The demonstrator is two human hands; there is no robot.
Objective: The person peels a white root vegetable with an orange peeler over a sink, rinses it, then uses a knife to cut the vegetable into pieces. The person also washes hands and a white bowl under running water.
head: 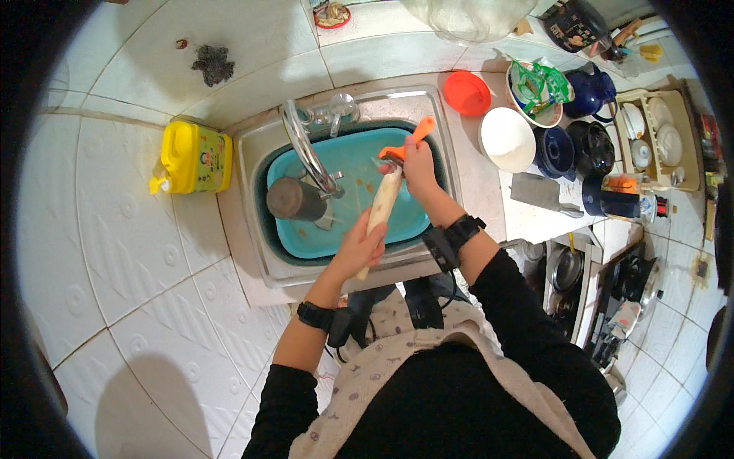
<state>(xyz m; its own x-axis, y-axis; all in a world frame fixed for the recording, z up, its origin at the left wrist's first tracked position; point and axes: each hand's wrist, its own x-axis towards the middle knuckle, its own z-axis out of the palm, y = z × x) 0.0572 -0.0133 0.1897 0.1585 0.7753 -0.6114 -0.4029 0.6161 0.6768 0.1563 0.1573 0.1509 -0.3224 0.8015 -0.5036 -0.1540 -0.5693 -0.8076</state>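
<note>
A long, pale root vegetable (385,198) slants over the teal plastic basin (304,244), which sits in the steel sink. My left hand (361,241) is wrapped around its lower part. In my right hand (420,167) is an orange-handled peeler (424,129), its head against the upper end of the root. Fingers partly hide the peeler's blade. Small brownish scraps (369,187) lie in the basin. A dark cylindrical container (295,199) leans on its side there, under the chrome faucet (307,146).
On the left stands a yellow jug (198,158). A red plastic lid (467,93), a white bowl (507,139) and a cleaver (536,192) rest on the right counter. Farther right are a dark blue pitcher (588,92) and a dish rack (688,158).
</note>
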